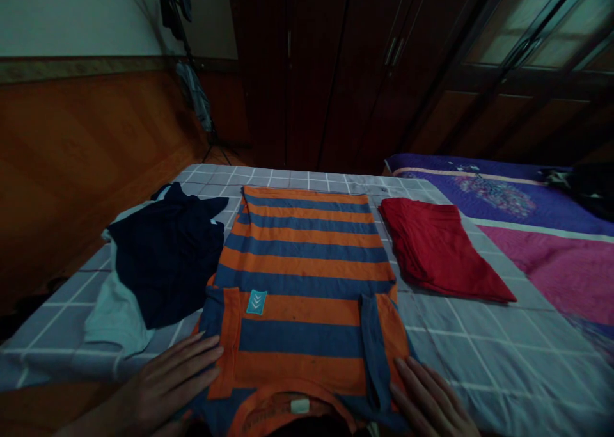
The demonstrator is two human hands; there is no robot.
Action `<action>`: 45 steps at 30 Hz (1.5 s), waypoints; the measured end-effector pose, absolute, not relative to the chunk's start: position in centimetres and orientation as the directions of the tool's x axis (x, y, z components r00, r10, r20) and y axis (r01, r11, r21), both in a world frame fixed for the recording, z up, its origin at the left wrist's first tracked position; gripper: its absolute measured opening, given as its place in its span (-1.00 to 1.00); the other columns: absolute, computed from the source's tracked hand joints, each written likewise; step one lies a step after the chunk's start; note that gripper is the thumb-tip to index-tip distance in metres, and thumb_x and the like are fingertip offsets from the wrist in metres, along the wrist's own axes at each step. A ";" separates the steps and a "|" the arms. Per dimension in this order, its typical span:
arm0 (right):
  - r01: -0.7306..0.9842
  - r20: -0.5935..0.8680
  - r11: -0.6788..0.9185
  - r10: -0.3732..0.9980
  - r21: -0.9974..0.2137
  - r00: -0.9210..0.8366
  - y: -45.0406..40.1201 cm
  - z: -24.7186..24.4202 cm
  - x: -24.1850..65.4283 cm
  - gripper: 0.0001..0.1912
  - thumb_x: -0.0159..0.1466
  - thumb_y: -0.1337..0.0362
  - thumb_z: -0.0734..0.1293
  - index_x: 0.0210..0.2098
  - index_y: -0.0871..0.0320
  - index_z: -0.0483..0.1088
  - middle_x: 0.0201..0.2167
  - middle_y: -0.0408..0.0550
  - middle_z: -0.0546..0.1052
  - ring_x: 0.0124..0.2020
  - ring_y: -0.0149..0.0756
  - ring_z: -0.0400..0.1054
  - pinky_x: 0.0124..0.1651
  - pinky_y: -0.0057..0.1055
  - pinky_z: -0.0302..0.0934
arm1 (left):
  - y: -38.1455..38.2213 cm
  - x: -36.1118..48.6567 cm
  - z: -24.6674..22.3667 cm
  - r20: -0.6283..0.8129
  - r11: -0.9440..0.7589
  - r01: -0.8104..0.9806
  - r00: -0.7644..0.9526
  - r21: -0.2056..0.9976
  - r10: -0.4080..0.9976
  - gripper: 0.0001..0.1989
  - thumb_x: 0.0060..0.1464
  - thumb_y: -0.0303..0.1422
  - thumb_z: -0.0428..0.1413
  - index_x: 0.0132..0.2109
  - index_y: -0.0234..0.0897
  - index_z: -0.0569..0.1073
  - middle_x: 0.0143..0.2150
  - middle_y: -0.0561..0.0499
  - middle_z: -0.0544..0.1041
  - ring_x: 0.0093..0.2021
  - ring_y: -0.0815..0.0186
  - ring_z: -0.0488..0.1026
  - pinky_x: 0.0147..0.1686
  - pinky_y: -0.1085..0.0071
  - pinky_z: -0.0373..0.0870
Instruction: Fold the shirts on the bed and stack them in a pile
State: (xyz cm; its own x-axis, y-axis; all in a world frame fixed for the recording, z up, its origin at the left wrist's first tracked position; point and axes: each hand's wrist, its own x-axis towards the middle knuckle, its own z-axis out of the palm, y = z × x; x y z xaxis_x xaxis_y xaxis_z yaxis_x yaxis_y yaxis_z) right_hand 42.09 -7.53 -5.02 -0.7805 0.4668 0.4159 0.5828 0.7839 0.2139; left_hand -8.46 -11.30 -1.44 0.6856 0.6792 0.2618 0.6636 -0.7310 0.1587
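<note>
An orange and blue striped shirt lies spread on the checked bedcover, its collar toward me and both sleeves folded inward over the front. A small teal patch shows on its left part. My left hand rests flat on the shirt's left edge beside the folded sleeve, fingers stretched out. On the right edge, my right hand lies with its fingers extended against the other sleeve. Neither hand grips the cloth.
Dark navy and pale garments lie heaped on the left. Folded red cloth sits on the right of the checked bedcover. A purple and pink bedspread is farther right, and dark wardrobes stand behind.
</note>
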 end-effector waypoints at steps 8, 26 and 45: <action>0.657 0.321 0.735 0.671 -0.168 -0.669 -7.9 0.6 40.0 -0.39 0.27 0.22 0.16 0.30 -0.14 0.02 0.20 -0.12 0.31 0.14 -0.08 0.27 0.05 -0.15 0.30 | -9.2 -8.8 0.1 0.138 -0.495 0.669 0.512 0.555 0.848 -0.63 0.13 -0.39 0.00 0.07 -0.06 0.45 0.04 -0.03 0.53 0.04 0.19 0.46 0.05 0.30 0.38; 0.267 -0.290 -0.213 0.912 -0.940 -0.292 10.8 10.1 36.5 -0.61 0.03 0.00 0.40 -0.35 0.22 0.53 -0.51 -0.03 0.55 -0.54 -0.31 0.41 -0.46 -0.45 0.32 | 6.7 -9.0 8.4 -0.347 0.347 -0.021 -0.001 0.938 0.938 -0.69 -0.11 -0.18 0.27 -0.22 -0.27 0.57 -0.26 -0.04 0.63 -0.24 0.14 0.58 -0.25 0.33 0.54; 0.416 -0.161 -0.179 0.984 -0.892 0.080 32.7 -0.1 32.6 -0.76 0.09 0.16 0.37 -0.48 0.25 0.45 -0.63 -0.05 0.50 -0.63 -0.37 0.34 -0.61 -0.53 0.18 | 25.7 -8.9 0.3 -0.148 0.134 -0.167 -0.072 0.977 0.986 -0.60 -0.28 -0.28 0.36 -0.26 -0.33 0.45 -0.40 0.00 0.59 -0.41 0.28 0.54 -0.31 0.40 0.48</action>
State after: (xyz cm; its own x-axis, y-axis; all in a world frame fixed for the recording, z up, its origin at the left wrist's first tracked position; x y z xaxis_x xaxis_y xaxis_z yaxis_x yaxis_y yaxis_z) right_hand 32.64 32.68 -0.14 0.0795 0.9838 -0.1609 0.4158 -0.1795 -0.8916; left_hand -8.94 25.75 0.30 -0.0723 0.9864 -0.1477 -0.1672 0.1340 0.9768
